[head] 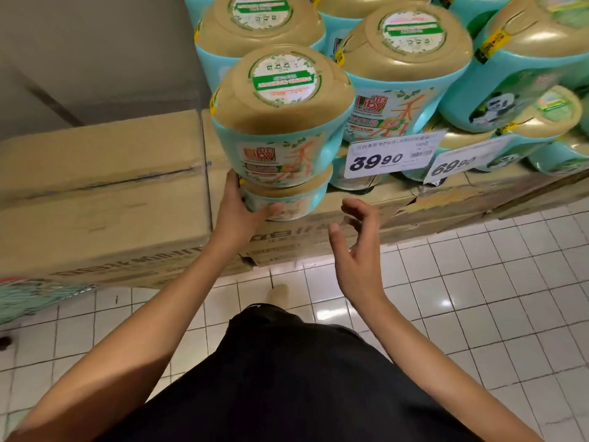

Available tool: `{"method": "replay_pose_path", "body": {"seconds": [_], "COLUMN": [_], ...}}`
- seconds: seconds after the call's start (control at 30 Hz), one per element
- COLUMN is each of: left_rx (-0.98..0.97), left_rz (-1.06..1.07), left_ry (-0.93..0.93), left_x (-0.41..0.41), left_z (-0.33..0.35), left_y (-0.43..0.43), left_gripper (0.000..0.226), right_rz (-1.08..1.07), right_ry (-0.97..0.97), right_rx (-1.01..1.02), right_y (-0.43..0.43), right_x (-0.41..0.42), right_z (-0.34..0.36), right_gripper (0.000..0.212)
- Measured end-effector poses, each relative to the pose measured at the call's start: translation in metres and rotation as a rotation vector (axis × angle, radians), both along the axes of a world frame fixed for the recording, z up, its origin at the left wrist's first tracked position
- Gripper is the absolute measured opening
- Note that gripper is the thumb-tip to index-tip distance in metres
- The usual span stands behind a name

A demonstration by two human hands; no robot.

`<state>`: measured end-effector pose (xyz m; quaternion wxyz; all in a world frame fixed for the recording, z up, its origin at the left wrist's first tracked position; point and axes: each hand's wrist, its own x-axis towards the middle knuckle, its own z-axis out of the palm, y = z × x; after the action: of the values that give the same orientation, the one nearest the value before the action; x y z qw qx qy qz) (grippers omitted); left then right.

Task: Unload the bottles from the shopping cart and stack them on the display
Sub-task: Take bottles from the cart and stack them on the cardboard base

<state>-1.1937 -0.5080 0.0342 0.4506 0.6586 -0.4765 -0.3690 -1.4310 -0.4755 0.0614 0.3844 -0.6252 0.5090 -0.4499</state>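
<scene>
Teal detergent bottles with tan tops stand stacked on a display of cardboard boxes (105, 199). The front bottle (280, 113) sits on top of a lower bottle (287, 202) at the display's edge. My left hand (239, 215) touches the left side of these two, with the thumb lying across the lower bottle's front. My right hand (357, 250) hovers open a little to the right, fingers loosely curved, holding nothing. No shopping cart is in view.
More of the same bottles (404, 59) fill the display behind and to the right. Price tags 39.90 (392, 154) and 69.90 (459, 164) stick out in front. White tiled floor (478, 298) lies below, with my foot (277, 295) near the boxes.
</scene>
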Motion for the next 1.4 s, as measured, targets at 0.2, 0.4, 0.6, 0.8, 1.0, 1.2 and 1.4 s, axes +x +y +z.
{"method": "replay_pose_path", "body": {"seconds": [0.2,0.4,0.6,0.8,1.0,1.2,1.4], "left_rx": [-0.005,0.098,0.154,0.114,0.101,0.12,0.106], "left_rz": [0.081,0.159,0.27,0.392,0.607,0.874,1.101], "left_ry": [-0.031,0.043,0.0,0.064,0.202,0.298,0.342], "left_x": [-0.014,-0.022,-0.029,-0.017,0.001,0.011,0.025], "left_z": [0.005,0.003,0.019,0.014,0.005,-0.012,-0.016], "left_y": [0.004,0.026,0.122,0.287,0.442,0.6,0.707], "left_gripper": [0.082,0.115,0.065,0.037,0.024,0.025,0.028], "right_rz": [0.275,0.32,0.379,0.544,0.79,1.016,1.188], "right_ry": [0.136,0.162,0.102,0.068,0.115,0.226,0.287], "right_rx": [-0.029,-0.002,0.042,0.175,0.254,0.362,0.369], "right_y": [-0.032,-0.034,0.014,0.088,0.18,0.28,0.357], "right_x": [-0.008,0.002,-0.008,0.011,0.073,0.138,0.191], "right_z": [0.005,0.003,-0.007,-0.004,-0.003,-0.008,-0.012], "right_gripper": [0.056,0.053,0.035,0.025,0.014,0.015,0.019]}}
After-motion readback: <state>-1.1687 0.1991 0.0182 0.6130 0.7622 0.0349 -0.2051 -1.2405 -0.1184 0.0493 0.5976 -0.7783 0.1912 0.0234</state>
